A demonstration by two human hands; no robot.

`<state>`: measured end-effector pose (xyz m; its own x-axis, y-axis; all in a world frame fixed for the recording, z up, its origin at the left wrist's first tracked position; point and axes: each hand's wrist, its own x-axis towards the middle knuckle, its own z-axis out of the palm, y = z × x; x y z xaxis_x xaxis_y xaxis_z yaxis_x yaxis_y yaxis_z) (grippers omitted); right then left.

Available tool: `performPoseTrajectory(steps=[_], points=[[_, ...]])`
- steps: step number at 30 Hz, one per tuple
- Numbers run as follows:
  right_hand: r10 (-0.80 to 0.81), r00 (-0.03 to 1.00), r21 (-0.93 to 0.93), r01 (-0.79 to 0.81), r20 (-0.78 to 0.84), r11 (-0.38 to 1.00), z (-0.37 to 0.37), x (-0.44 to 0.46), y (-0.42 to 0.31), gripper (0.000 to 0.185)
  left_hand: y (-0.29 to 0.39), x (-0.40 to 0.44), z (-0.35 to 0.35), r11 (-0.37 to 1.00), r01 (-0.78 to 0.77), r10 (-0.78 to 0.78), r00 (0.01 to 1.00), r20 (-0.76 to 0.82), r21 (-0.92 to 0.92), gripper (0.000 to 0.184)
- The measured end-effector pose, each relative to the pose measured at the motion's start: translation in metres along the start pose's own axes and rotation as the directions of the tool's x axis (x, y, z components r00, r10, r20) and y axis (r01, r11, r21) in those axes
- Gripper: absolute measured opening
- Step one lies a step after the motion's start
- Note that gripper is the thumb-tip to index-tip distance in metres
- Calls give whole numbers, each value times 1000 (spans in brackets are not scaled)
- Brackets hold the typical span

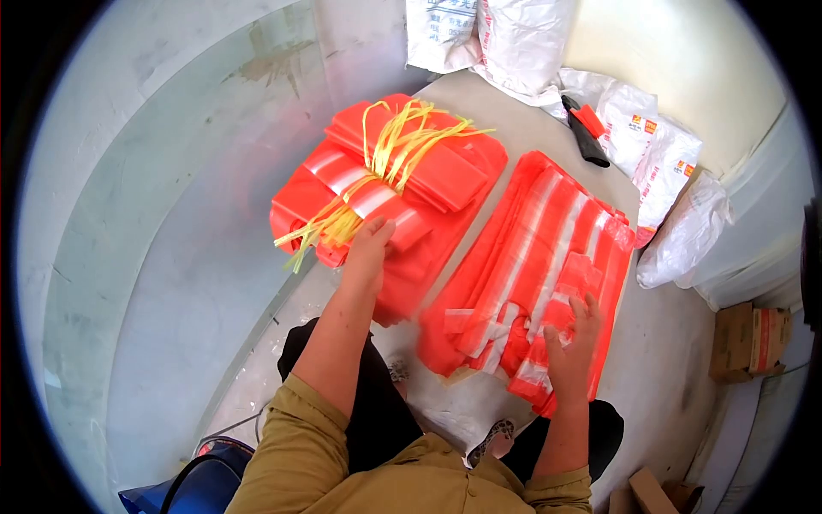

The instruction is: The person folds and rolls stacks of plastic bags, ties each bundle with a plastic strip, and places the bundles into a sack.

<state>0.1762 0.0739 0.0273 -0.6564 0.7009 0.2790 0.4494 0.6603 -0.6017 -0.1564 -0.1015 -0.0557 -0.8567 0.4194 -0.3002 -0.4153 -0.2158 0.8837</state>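
Observation:
My left hand (370, 247) is closed at the near edge of a folded red plastic bag with a pale stripe (373, 198); its fingertips are partly hidden. That bag lies on a stack of red plastic bags (419, 270). Yellow plastic strips (401, 141) are spread loosely across the top, and some hang over the near left side by my left hand. My right hand (572, 347) has its fingers apart, over the near right part of a second pile of red bags with whitish stripes (548, 227). Nothing shows in its grasp; whether it touches the pile I cannot tell.
White printed sacks (524, 43) stand along the far wall, with more sacks (664, 163) at the right. A black item with a red piece (586, 133) lies beside them. Cardboard boxes (747, 343) sit far right. A curved pale wall (171, 223) rises left; a blue bag (193, 480) is lower left.

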Motion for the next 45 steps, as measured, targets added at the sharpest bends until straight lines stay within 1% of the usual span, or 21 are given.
performPoseTrajectory(steps=[2, 5, 7, 8, 11, 14, 17, 20, 21, 24, 27, 30, 33, 36, 39, 42, 44, 45], points=[[-41, 999, -3, 41, -8, 999, 9, -1, 6, 61, -1, 5, -4, 999, 20, -18, 999, 41, -30, 55], [46, 998, 227, -56, 49, 972, 20, -4, -3, 59, 2, -1, 1, 989, -60, 61, 998, 5, -133, 43], [92, 973, 432, -178, 213, 884, 33, -8, 5, 55, 22, -21, 15, 978, -99, 94, 995, -35, -186, 38], [99, 950, 518, -247, 296, 819, 37, -10, 7, 53, 27, -28, 20, 970, -120, 110, 992, -55, -211, 35], [65, 896, 702, -389, 440, 596, 49, -4, -15, 52, 19, -39, 26, 945, -124, 127, 992, -9, -304, 27], [154, 817, 778, -576, 555, 250, 68, 7, -24, 55, 12, -68, 46, 946, -33, 50, 998, 43, -322, 29], [207, 789, 791, -605, 579, 94, 89, 37, -27, 57, 14, -108, 67, 949, 165, -158, 986, 49, -267, 30], [164, 754, 741, -657, 636, 143, 97, 62, -23, 59, -17, -113, 62, 971, 183, -141, 958, 251, -152, 42], [207, 757, 717, -654, 620, 244, 101, 67, -28, 54, -16, -115, 62, 963, 219, -161, 935, 317, -159, 42], [227, 777, 642, -617, 587, 454, 100, 74, -40, 53, -28, -110, 60, 971, 199, -167, 961, 219, -132, 36], [267, 774, 633, -626, 574, 455, 91, 75, -44, 56, -25, -105, 57, 982, 175, -170, 983, 70, -76, 23], [238, 786, 653, -610, 570, 449, 78, 70, -51, 59, -6, -102, 64, 935, 206, -231, 971, -55, -288, 26], [194, 840, 604, -507, 508, 616, 65, 54, -55, 63, -7, -89, 58, 889, 235, -288, 954, -79, -394, 29], [174, 871, 571, -440, 459, 693, 60, 25, -55, 66, -3, -93, 62, 872, 116, -192, 975, -114, -475, 35], [148, 837, 591, -485, 526, 645, 47, 10, -61, 67, -1, -98, 63, 887, 89, -124, 991, -46, -454, 41], [12, 864, 522, -315, 504, 793, 52, -4, -30, 70, 3, -109, 69, 899, 73, -60, 997, 43, -432, 41], [-47, 847, 466, -244, 530, 851, 43, -8, -20, 72, 4, -115, 74, 916, 101, -42, 987, 157, -389, 42], [-53, 847, 476, -244, 529, 845, 36, -8, -21, 73, 3, -117, 77, 923, 115, -36, 976, 216, -366, 42]])
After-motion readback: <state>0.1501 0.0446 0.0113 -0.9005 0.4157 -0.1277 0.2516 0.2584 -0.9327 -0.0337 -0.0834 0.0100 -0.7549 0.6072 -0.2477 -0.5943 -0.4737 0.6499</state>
